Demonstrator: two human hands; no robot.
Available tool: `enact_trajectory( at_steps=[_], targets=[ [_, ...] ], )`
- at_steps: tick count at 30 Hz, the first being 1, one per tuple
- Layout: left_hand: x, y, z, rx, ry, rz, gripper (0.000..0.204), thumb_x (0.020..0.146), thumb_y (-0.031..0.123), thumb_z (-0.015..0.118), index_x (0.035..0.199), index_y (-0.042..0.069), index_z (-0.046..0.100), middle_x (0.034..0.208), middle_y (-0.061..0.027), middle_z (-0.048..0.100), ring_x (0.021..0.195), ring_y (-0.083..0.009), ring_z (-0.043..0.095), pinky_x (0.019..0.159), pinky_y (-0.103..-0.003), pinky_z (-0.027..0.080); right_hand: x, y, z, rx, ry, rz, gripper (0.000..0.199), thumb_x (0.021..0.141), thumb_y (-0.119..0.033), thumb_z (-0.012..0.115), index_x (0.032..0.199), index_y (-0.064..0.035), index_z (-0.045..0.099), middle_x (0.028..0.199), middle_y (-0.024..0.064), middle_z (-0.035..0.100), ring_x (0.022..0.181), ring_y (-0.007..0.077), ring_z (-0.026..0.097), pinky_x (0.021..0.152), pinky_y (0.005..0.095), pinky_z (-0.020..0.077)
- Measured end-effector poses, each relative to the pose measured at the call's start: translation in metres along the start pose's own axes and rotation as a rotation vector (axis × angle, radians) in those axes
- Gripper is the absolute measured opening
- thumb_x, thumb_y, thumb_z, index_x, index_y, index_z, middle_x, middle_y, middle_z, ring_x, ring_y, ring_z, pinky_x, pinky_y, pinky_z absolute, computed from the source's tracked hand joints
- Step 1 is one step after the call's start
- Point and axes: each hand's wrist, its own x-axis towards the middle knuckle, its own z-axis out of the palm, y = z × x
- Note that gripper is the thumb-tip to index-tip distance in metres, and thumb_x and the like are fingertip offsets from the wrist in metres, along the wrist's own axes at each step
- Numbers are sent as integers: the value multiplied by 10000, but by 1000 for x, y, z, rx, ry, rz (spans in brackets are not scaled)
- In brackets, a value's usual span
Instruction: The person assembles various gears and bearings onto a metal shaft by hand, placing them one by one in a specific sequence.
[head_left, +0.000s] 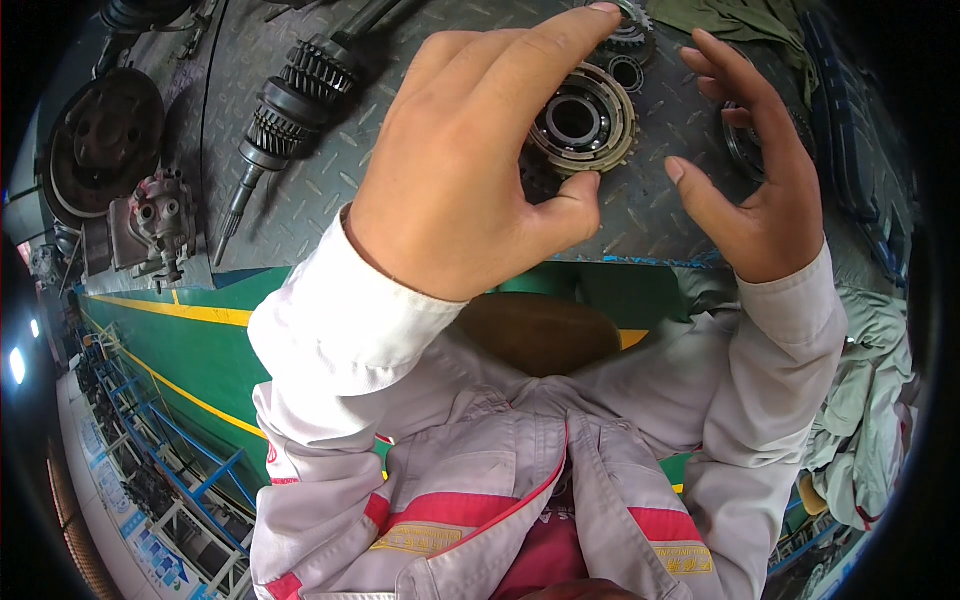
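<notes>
Left hand (470, 160) closest to lens, raised over checker-plate bench (640, 215), fingers spread wide, curled loosely above toothed gear ring with bearing (582, 120). Thumb tip at ring's lower edge, index arching past its top; cannot tell whether actually touching. Ring flat on plate, just right of centre, top of view. Right hand (755, 170) open too, fingers splayed, holding nothing, just right of ring; partly covers second ring (742, 150) on plate. Smaller gear (630, 38) and small bearing (626, 72) behind ring. Splined gear shaft (285, 105) lying diagonal, well left. Cast housing (150, 225) at bench's left edge, dark round disc (100, 140) above it. Green cloth (735, 18) top right.
</notes>
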Motion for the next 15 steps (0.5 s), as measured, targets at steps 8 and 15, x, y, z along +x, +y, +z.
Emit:
enact_trajectory(
  at_steps=[8, 15],
  targets=[
    [-3, -3, -5, 41, 1, -18, 699, 782, 258, 819, 1404, 48, 578, 1244, -105, 703, 1102, -195, 629, 968, -328, 448, 2, 5, 4, -6, -20, -23, 771, 791, -50, 743, 1512, -138, 484, 1434, 52, 600, 1219, 176, 572, 1017, 313, 414],
    [-14, -10, -29, 121, 16, -56, 687, 794, 266, 812, 1401, 44, 579, 1242, -108, 704, 1102, -196, 630, 972, -328, 444, 8, 38, 38, -78, 71, 35, 520, 816, -103, 754, 1319, -147, 629, 1199, 72, 658, 1048, 251, 607, 903, 352, 489]
  ],
)
